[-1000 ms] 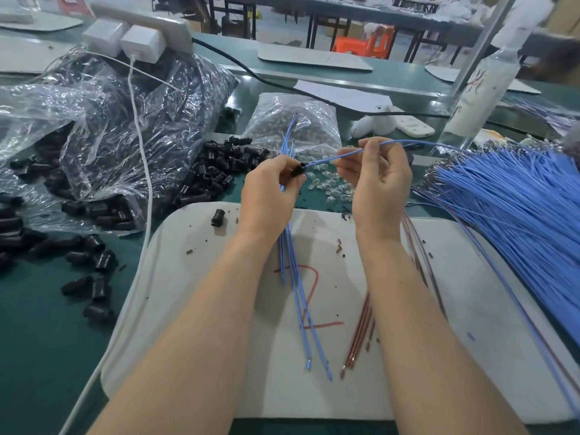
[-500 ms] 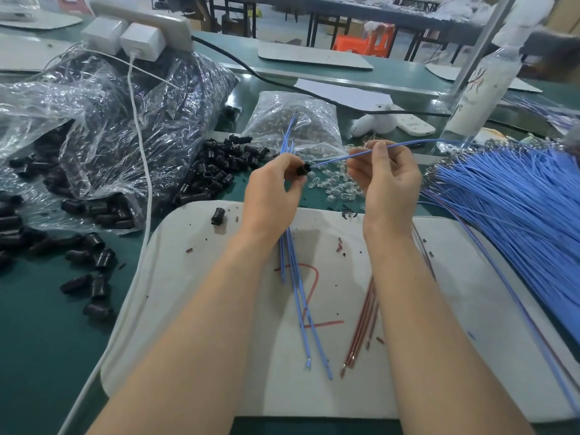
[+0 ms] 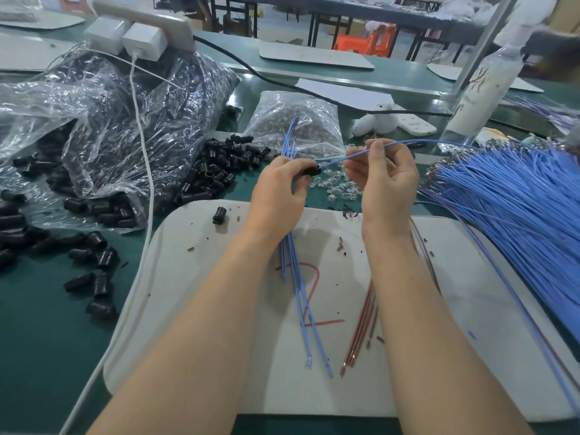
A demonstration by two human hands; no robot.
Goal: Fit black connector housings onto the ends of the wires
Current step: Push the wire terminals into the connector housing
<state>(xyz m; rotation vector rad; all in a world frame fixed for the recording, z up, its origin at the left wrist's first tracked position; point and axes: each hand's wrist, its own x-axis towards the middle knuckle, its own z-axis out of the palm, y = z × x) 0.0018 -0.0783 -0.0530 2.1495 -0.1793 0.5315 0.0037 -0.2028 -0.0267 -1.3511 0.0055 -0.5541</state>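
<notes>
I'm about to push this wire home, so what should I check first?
1. The left hand grips the black housing: ok.
2. The right hand pinches the blue wire close to its end: ok.
3. The wire's end meets the housing's opening: ok.
4. The end is straight and fully seated inside: cannot tell, hidden.
5. The spare housings lie close by on the bench: ok.

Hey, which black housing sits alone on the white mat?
The lone housing near the white mat's far left corner. The rest lie heaped on the green bench or in the plastic bag, and one is pinched in the left hand.
</notes>
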